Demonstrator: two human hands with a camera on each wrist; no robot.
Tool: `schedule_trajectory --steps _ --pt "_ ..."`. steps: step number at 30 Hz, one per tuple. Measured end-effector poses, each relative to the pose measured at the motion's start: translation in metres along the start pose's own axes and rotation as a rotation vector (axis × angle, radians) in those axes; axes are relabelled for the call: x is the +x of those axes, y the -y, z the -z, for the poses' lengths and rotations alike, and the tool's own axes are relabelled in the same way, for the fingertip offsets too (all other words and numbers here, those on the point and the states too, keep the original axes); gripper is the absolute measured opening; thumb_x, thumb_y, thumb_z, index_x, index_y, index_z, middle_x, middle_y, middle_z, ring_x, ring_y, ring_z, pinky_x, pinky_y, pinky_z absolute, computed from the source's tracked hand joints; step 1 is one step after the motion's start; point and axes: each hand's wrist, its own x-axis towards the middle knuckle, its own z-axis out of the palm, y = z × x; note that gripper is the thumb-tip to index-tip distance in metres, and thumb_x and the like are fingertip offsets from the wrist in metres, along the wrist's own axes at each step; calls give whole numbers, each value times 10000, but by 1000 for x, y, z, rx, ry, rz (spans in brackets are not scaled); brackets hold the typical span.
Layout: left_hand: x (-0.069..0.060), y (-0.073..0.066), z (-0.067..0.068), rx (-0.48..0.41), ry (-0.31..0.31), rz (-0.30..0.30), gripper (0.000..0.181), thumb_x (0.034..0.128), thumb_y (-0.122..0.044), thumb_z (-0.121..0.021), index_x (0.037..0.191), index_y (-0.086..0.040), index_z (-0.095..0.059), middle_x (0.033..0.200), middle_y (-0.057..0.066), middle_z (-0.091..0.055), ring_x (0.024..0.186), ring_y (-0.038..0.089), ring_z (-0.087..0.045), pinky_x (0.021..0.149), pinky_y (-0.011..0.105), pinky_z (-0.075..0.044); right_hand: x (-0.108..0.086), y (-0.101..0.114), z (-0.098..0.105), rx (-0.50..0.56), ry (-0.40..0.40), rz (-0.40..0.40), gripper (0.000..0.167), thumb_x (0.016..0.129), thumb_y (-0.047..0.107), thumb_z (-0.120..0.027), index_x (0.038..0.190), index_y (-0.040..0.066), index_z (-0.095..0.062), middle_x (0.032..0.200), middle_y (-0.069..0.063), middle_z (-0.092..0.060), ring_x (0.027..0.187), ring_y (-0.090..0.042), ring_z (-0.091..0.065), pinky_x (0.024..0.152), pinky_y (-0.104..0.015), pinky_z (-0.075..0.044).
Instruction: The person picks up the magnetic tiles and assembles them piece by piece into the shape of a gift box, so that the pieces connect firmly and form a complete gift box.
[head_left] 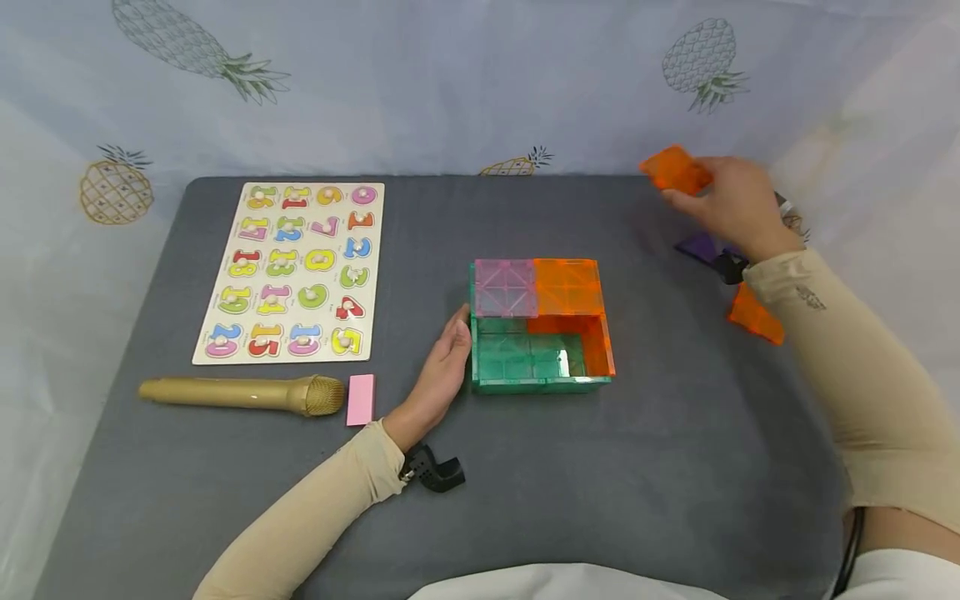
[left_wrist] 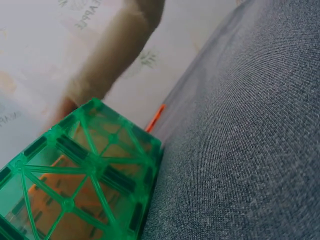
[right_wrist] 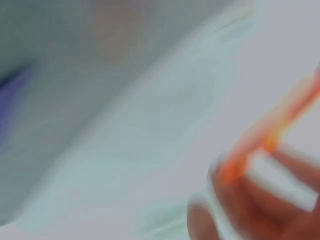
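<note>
A box of translucent magnetic tiles stands mid-table, with green walls [head_left: 540, 387], an orange right side, and a purple tile [head_left: 505, 287] and an orange tile [head_left: 567, 287] over its back half. Its front half is open at the top. My left hand [head_left: 442, 367] rests with extended fingers against the box's left side; in the left wrist view the green wall [left_wrist: 95, 172] is close. At the back right, my right hand [head_left: 738, 200] pinches an orange magnetic tile [head_left: 673, 169] above the table. The right wrist view, blurred, shows that orange tile [right_wrist: 270, 130] at the fingertips.
A purple tile [head_left: 699, 247] and another orange tile [head_left: 753, 315] lie near the right forearm, partly covered. On the left are a wooden number puzzle [head_left: 300, 275], a gold microphone [head_left: 240, 392] and a pink block [head_left: 361, 400]. A pineapple-print curtain [head_left: 450, 83] hangs behind the table.
</note>
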Motion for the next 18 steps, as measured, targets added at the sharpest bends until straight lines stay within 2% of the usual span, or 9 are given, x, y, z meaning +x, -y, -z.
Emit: schedule_trajectory --steps 1,4,6,8,11,14,18 --pt "0 0 0 -11 0 6 633 1035 -454 -244 1542 -81 -172 1614 29 -144 1493 158 -74 1213 404 -99 -11 24 3 13 4 120 648 912 469 -598 1326 -27 -547 1224 -290 -589 1022 -448 -552 832 -571 -441" --pt "0 0 -1 -24 7 13 630 1037 -472 -205 1547 -105 -168 1612 10 -152 1489 146 -91 1213 402 -109 -48 92 -2 22 7 494 601 852 434 -700 1288 33 -602 1250 -213 -600 1096 -398 -546 911 -557 -427" --pt "-1 0 -1 -33 13 14 631 1038 -481 -190 1548 -110 -164 1613 3 -146 1488 142 -93 1214 406 -103 -71 128 -10 -16 0 687 603 822 472 -716 1245 50 -634 1225 -178 -616 1105 -362 -556 922 -532 -439" --pt "-1 -1 0 -43 18 16 637 1039 -486 -182 1548 -104 -159 1614 3 -142 1487 138 -90 1215 406 -96 -88 154 -20 -64 -30 836 592 813 497 -709 1211 63 -651 1186 -144 -640 1063 -330 -587 889 -503 -459" --pt "0 -2 -1 -69 23 19 633 1044 -472 -201 1546 -88 -158 1613 12 -146 1486 138 -98 1215 400 -96 -105 172 -33 -130 -54 913 565 797 513 -718 1160 85 -656 1150 -109 -646 1020 -293 -603 852 -465 -470" --pt "0 -2 -2 -94 29 25 620 1050 -441 -244 1546 -82 -146 1615 24 -135 1486 151 -102 1215 407 -92 -112 176 -41 -164 -65 904 554 782 516 -730 1131 93 -655 1126 -95 -644 993 -278 -599 843 -442 -465" --pt "0 -2 -2 -71 30 28 630 1040 -408 -346 1551 -108 -133 1620 17 -99 1491 162 -65 1214 431 -69 -115 177 -45 -169 -56 877 576 794 541 -709 1150 91 -663 1122 -97 -650 995 -287 -600 869 -451 -467"
